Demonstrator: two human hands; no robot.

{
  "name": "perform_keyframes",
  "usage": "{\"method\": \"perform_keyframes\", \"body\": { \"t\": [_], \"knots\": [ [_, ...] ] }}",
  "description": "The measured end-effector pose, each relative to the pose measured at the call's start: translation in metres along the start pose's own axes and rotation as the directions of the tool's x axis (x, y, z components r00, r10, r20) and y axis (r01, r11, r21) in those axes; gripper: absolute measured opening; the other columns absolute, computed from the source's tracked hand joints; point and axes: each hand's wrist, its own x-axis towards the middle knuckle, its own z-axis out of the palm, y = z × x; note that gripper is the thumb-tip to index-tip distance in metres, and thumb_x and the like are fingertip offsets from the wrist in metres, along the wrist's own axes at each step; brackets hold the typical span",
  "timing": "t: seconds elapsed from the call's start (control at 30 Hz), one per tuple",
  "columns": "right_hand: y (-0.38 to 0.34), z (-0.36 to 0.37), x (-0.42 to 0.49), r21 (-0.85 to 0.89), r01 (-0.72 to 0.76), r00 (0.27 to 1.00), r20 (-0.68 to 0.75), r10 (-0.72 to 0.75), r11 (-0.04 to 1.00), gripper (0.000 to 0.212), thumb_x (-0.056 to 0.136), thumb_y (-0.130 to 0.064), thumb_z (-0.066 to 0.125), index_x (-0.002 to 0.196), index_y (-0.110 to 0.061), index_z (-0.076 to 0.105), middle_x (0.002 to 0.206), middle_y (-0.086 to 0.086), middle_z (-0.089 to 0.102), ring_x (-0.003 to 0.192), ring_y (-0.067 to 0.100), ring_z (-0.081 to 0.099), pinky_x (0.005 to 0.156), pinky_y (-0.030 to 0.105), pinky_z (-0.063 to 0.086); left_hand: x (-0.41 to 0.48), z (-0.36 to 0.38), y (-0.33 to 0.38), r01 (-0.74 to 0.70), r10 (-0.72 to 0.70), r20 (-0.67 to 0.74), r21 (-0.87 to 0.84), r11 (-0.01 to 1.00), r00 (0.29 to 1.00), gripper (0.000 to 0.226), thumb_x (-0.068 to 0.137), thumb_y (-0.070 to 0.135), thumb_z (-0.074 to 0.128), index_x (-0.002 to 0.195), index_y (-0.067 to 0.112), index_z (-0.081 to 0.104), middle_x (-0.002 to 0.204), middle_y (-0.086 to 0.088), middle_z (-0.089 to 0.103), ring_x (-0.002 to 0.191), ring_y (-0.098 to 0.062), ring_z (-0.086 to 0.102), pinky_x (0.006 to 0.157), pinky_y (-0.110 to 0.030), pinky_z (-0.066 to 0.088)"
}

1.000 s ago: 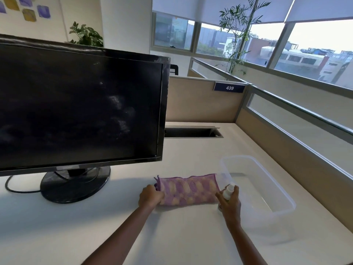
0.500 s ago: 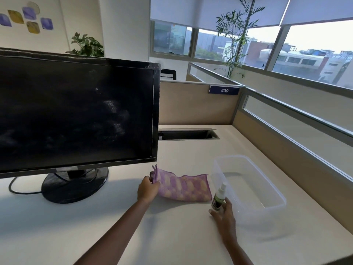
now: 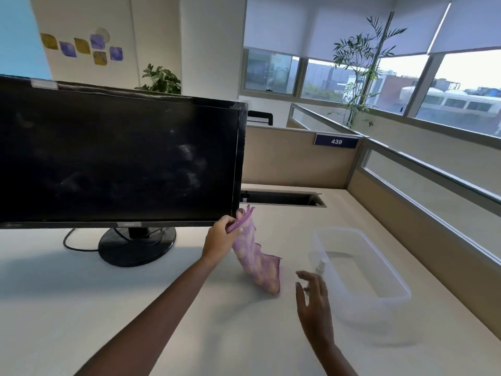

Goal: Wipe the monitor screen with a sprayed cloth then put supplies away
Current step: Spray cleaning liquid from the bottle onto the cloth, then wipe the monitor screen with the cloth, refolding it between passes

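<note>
A black monitor (image 3: 116,161) with a smudged dark screen stands on the left of the white desk. My left hand (image 3: 221,237) grips the top of a purple and yellow cloth (image 3: 256,263) just below the monitor's lower right corner; the cloth hangs down with its lower end touching the desk. A small spray bottle (image 3: 321,266) with a white cap stands on the desk beside the clear plastic container (image 3: 385,270). My right hand (image 3: 314,302) hovers just in front of the bottle with fingers spread, holding nothing.
The monitor's round black base (image 3: 137,246) and its cable (image 3: 71,244) sit on the desk (image 3: 162,335). A cable slot (image 3: 282,199) opens at the desk's back. Beige partition walls (image 3: 298,161) close the back and right sides.
My left hand has lifted the cloth off the desk toward the monitor's corner. My right hand has let go of the spray bottle, which now stands by the container.
</note>
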Motion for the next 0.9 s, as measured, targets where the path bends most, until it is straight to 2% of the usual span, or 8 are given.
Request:
{"method": "perform_keyframes", "body": {
  "t": [0.17, 0.37, 0.43, 0.5, 0.6, 0.67, 0.77, 0.9],
  "knots": [
    [-0.048, 0.013, 0.051, 0.135, 0.071, 0.99, 0.108, -0.086, 0.988, 0.03, 0.087, -0.008, 0.06, 0.116, -0.007, 0.055, 0.114, 0.006, 0.056, 0.102, 0.018, 0.056, 0.083, 0.027, 0.05, -0.003, -0.028, 0.018, -0.173, 0.17, 0.156, 0.01, 0.985, 0.973, 0.017, 0.087, 0.013, 0.059, 0.101, 0.003, 0.06, 0.088, -0.005, 0.059, 0.081, -0.017, 0.053, 0.066, -0.019, 0.04],
    [-0.094, 0.035, 0.099, 0.333, -0.181, 0.935, 0.351, 0.056, 0.925, 0.071, 0.086, -0.031, 0.06, 0.144, -0.02, 0.021, 0.144, 0.0, 0.035, 0.127, 0.013, 0.038, 0.101, 0.031, 0.039, 0.0, -0.074, 0.036, -0.23, 0.24, 0.351, -0.071, 0.971, 0.905, 0.009, 0.088, 0.013, 0.058, 0.089, 0.02, 0.062, 0.082, 0.002, 0.062, 0.075, -0.006, 0.058, 0.068, -0.013, 0.047],
    [-0.108, 0.042, 0.108, 0.403, -0.305, 0.885, 0.454, 0.101, 0.863, 0.07, 0.085, -0.033, 0.061, 0.143, -0.025, 0.023, 0.132, -0.008, 0.043, 0.12, 0.016, 0.047, 0.092, 0.026, 0.049, 0.001, -0.091, 0.038, -0.221, 0.24, 0.387, -0.095, 0.971, 0.89, 0.013, 0.088, 0.016, 0.058, 0.086, 0.028, 0.062, 0.081, 0.007, 0.062, 0.074, -0.003, 0.059, 0.066, -0.007, 0.048],
    [-0.12, 0.05, 0.111, 0.479, -0.39, 0.836, 0.542, 0.084, 0.787, 0.043, 0.084, -0.032, 0.061, 0.124, -0.03, 0.044, 0.113, -0.017, 0.056, 0.103, 0.011, 0.059, 0.07, 0.014, 0.054, 0.004, -0.109, 0.036, -0.207, 0.237, 0.392, -0.117, 0.971, 0.889, 0.013, 0.089, 0.019, 0.057, 0.086, 0.03, 0.062, 0.083, 0.008, 0.063, 0.078, -0.003, 0.063, 0.067, -0.009, 0.051],
    [-0.142, 0.07, 0.111, 0.545, -0.386, 0.846, 0.531, 0.05, 0.745, 0.015, 0.086, -0.025, 0.06, 0.101, -0.024, 0.064, 0.087, -0.012, 0.068, 0.082, 0.011, 0.066, 0.057, 0.013, 0.052, 0.013, -0.137, 0.027, -0.221, 0.24, 0.363, -0.093, 0.971, 0.9, 0.009, 0.089, 0.02, 0.057, 0.091, 0.026, 0.062, 0.089, 0.006, 0.063, 0.087, -0.009, 0.063, 0.07, -0.013, 0.054],
    [-0.162, 0.087, 0.111, 0.555, -0.347, 0.883, 0.465, 0.064, 0.756, 0.013, 0.086, -0.024, 0.061, 0.098, -0.021, 0.066, 0.085, -0.008, 0.068, 0.08, 0.012, 0.066, 0.057, 0.013, 0.053, 0.021, -0.154, 0.018, -0.247, 0.248, 0.305, -0.043, 0.968, 0.92, 0.01, 0.089, 0.019, 0.057, 0.098, 0.022, 0.061, 0.095, 0.003, 0.063, 0.093, -0.011, 0.06, 0.075, -0.013, 0.051],
    [-0.194, 0.112, 0.116, 0.599, -0.292, 0.938, 0.332, 0.1, 0.745, 0.01, 0.086, -0.023, 0.061, 0.095, -0.023, 0.063, 0.086, -0.003, 0.067, 0.082, 0.016, 0.065, 0.059, 0.016, 0.055, 0.031, -0.179, 0.009, -0.328, 0.325, 0.05, 0.065, 0.943, 0.944, 0.019, 0.088, 0.019, 0.058, 0.106, 0.022, 0.056, 0.103, 0.003, 0.057, 0.097, -0.01, 0.056, 0.077, -0.01, 0.045],
    [-0.243, 0.131, 0.13, 0.696, -0.253, 0.966, 0.219, 0.137, 0.672, 0.01, 0.087, -0.024, 0.058, 0.096, -0.027, 0.056, 0.088, 0.0, 0.062, 0.08, 0.016, 0.065, 0.059, 0.019, 0.056, 0.034, -0.211, 0.017, -0.462, 0.478, -0.112, 0.139, 0.876, 0.871, 0.021, 0.088, 0.029, 0.057, 0.108, 0.023, 0.054, 0.098, 0.009, 0.054, 0.09, -0.005, 0.055, 0.073, -0.014, 0.047]
  ]
}}
